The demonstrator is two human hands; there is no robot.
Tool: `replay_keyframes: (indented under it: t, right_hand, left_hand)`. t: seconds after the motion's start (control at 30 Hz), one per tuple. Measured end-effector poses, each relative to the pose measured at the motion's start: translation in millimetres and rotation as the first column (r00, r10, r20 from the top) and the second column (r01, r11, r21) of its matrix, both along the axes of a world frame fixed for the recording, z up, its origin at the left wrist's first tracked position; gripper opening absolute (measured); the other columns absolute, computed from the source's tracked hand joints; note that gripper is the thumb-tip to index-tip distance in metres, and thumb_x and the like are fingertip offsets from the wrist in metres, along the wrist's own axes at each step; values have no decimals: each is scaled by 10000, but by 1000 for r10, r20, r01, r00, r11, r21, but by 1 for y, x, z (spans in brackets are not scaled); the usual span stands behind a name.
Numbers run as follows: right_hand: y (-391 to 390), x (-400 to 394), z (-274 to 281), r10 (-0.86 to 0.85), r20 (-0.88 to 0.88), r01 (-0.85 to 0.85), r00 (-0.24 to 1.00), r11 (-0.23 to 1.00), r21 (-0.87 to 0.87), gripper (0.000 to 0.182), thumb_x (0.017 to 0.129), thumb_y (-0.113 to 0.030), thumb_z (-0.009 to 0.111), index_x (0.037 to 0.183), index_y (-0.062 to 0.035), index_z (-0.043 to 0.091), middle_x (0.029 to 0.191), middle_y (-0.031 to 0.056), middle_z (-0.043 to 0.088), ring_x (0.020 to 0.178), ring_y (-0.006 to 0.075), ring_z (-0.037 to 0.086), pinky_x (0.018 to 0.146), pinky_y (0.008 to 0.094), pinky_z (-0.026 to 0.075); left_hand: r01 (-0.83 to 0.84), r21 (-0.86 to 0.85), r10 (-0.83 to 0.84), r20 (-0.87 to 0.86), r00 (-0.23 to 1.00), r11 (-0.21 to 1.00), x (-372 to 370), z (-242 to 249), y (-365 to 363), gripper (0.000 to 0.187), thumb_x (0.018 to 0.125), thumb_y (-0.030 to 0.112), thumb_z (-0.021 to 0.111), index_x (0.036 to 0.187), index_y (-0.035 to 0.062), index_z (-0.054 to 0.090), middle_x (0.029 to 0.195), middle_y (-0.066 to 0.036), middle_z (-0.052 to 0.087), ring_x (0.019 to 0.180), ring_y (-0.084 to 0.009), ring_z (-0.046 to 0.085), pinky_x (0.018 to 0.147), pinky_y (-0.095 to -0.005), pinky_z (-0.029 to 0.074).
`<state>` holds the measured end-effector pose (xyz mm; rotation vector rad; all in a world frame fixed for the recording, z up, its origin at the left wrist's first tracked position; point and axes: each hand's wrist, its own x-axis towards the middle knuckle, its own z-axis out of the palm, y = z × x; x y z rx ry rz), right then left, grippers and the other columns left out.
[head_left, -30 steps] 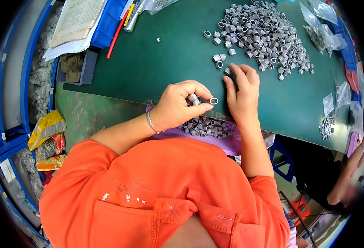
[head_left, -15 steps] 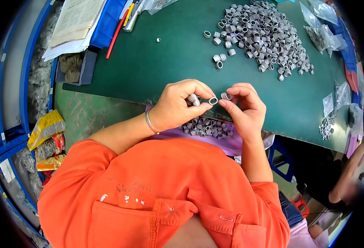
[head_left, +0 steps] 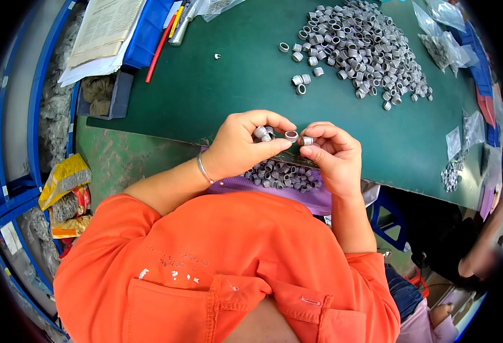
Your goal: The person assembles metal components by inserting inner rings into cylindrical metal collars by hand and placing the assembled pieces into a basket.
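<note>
Between the thumb and index finger of my left hand (head_left: 237, 144) is a grey metal ring (head_left: 291, 136), its opening tilted up. More small metal rings (head_left: 263, 134) sit in the curl of that palm. My right hand (head_left: 334, 151) pinches another short metal ring (head_left: 307, 140) by its fingertips, close beside the left one. Below both hands, a heap of similar rings (head_left: 283, 175) lies on purple cloth (head_left: 320, 197) at my lap. A large pile of these rings (head_left: 365, 46) covers the far right of the green table (head_left: 217, 94), with several strays at its left.
At the back left are a blue tray (head_left: 145, 40) with papers (head_left: 104, 34), a red pen (head_left: 159, 54) and a grey bin (head_left: 120, 97). Plastic bags of parts (head_left: 443, 48) lie along the right edge. Another person's arm (head_left: 483, 246) shows at lower right.
The right hand has shifted slightly left and down, and its ring has turned sideways. The ring in my left fingertips has tilted, and the rings in that palm have shifted.
</note>
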<state>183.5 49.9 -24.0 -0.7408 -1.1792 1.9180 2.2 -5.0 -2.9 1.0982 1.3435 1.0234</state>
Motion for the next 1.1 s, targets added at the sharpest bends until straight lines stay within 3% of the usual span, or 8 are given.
replay_keyframes:
  t: [0.07, 0.2, 0.3, 0.4, 0.47, 0.67, 0.83, 1.1]
  right_hand:
    - [-1, 1, 0, 3, -18, -4, 1000, 999, -51, 241, 700, 147, 609, 920, 54, 581, 912, 89, 578, 810, 133, 572, 723, 233, 491]
    - [-1, 1, -1, 10, -42, -14, 999, 994, -105, 222, 721, 131, 604, 925, 56, 559, 876, 112, 611, 785, 145, 596, 702, 246, 506]
    - [-1, -1, -1, 27, -45, -32, 999, 993, -118, 216, 738, 116, 596, 939, 53, 545, 877, 122, 615, 785, 161, 609, 681, 252, 516]
    - [-1, -1, 2, 36, -58, -46, 998, 984, -175, 214, 764, 99, 577, 966, 50, 528, 887, 138, 616, 801, 189, 622, 669, 261, 528]
    - [0, -1, 4, 41, -65, -54, 997, 976, -209, 216, 779, 89, 564, 986, 49, 518, 896, 150, 617, 814, 205, 627, 666, 268, 535]
    - [1, 1, 4, 74, -133, -110, 988, 952, -285, 210, 862, -12, 494, 1064, 45, 483, 962, 198, 606, 841, 249, 630, 688, 302, 540]
    - [4, 5, -3, 103, -377, -268, 921, 869, -417, 264, 908, -121, 427, 1104, 54, 452, 967, 234, 593, 852, 287, 624, 721, 334, 530]
    - [6, 11, -1, 102, -424, -313, 900, 830, -462, 246, 913, -119, 399, 1075, 58, 457, 937, 244, 590, 810, 293, 624, 691, 337, 531]
  left_hand:
    - [-33, 7, 32, 46, 998, 999, 0, -5, 1, 191, 742, 73, 675, 922, 22, 635, 767, 33, 605, 592, 8, 464, 529, -149, 392]
    - [-15, 16, 13, 92, 996, 1000, -2, -6, 2, 190, 745, 84, 680, 916, 15, 635, 761, 27, 605, 604, 0, 480, 537, -152, 402]
    - [-16, -86, 34, 211, 977, 996, 0, -2, 1, 191, 760, 56, 660, 936, 0, 611, 803, -15, 605, 693, -37, 509, 604, -163, 422]
    - [-59, -66, 78, 334, 939, 996, 1, -2, 1, 189, 781, 39, 630, 958, -12, 588, 780, -35, 597, 634, -31, 493, 527, -151, 396]
    - [0, -181, 85, 465, 881, 983, -2, 1, 2, 166, 811, 37, 588, 964, -24, 569, 760, -60, 595, 544, -25, 455, 440, -143, 343]
    - [28, -260, 131, 576, 807, 965, -4, -1, 2, 142, 838, 66, 557, 936, -36, 564, 718, -61, 586, 478, -30, 427, 390, -166, 322]
    - [30, -264, 137, 591, 795, 964, -4, 0, 2, 113, 832, 36, 540, 911, -42, 562, 718, -80, 595, 470, -32, 425, 388, -167, 321]
    - [104, -239, 39, 527, 849, 965, -7, 6, 0, 94, 801, -6, 532, 879, -44, 566, 710, -125, 608, 467, -37, 436, 401, -154, 329]
